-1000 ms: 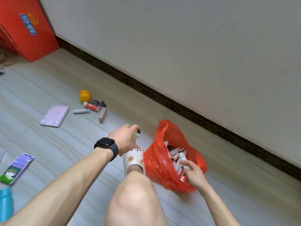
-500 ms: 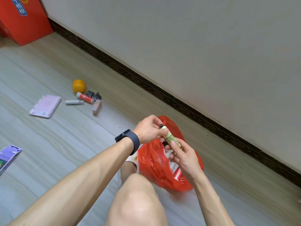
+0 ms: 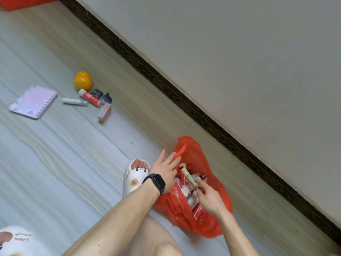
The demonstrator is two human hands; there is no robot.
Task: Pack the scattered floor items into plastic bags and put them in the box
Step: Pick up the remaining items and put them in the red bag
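Squatting by the wall, the person had the red plastic bag [image 3: 200,157] slumped open on the floor just past their knee, already stuffed with little tubes and packets. The left hand [image 3: 167,170], the one with the black watch [image 3: 156,182], was flat with its fingers spread at the near rim of the bag. My guess is it was there to hold the floppy mouth open, since thin plastic like that just folds shut, though I couldn't tell if it was really pressing or only brushing it. The right hand [image 3: 208,198] pinched a small greenish tube [image 3: 189,178] by one end, with the other end angled up toward the left hand's fingers. So the tube sat right over the bag's opening, between the two hands and just above the pile inside. Looked to me like a drop-in was coming, no aiming needed.

Plenty remained though. Well off to the left lay a cluster: a yellow ball [image 3: 83,80], a red-and-white tube [image 3: 90,97], a white tube [image 3: 73,101], a pinkish box [image 3: 104,113], and a spiral notebook [image 3: 34,101] a bit apart. Only a red corner [image 3: 24,2] showed at the far edge, which I took to be the box, well away from the bag.
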